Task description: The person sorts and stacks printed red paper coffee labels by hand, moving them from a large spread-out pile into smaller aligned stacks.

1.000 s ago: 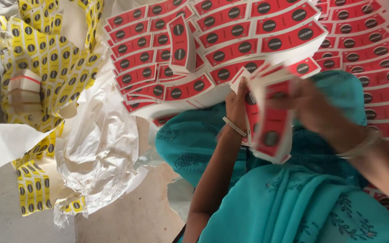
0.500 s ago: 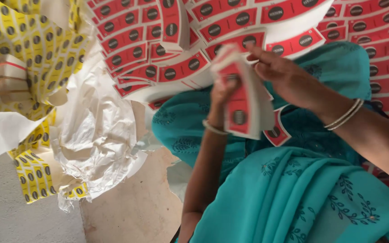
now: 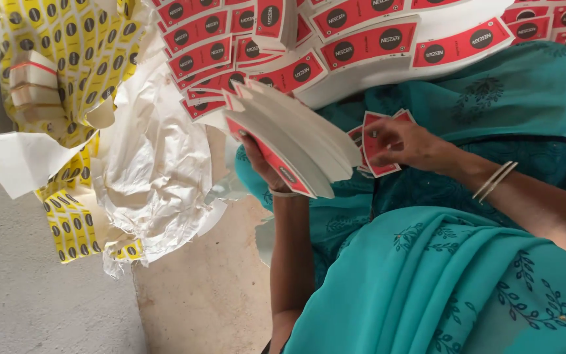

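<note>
Red label stack [image 3: 296,141] clamped in left hand [image 3: 260,164]; right hand [image 3: 411,143] pinches loose labels [image 3: 378,154] beside it.

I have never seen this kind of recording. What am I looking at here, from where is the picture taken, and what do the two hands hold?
There is no machine here. A person wears a camera on the head, and it looks down at their own two bare hands and their teal clothing.

The left hand grips a thick stack of red and white cards, fanned out a little. The right hand, with thin bangles on the wrist, pinches a few loose red cards beside that stack.

Above the hands lie many more sheets of red labels, overlapping each other. To the left are sheets of yellow labels, some crumpled white paper and small bundled packs. All this rests on a grey floor.
</note>
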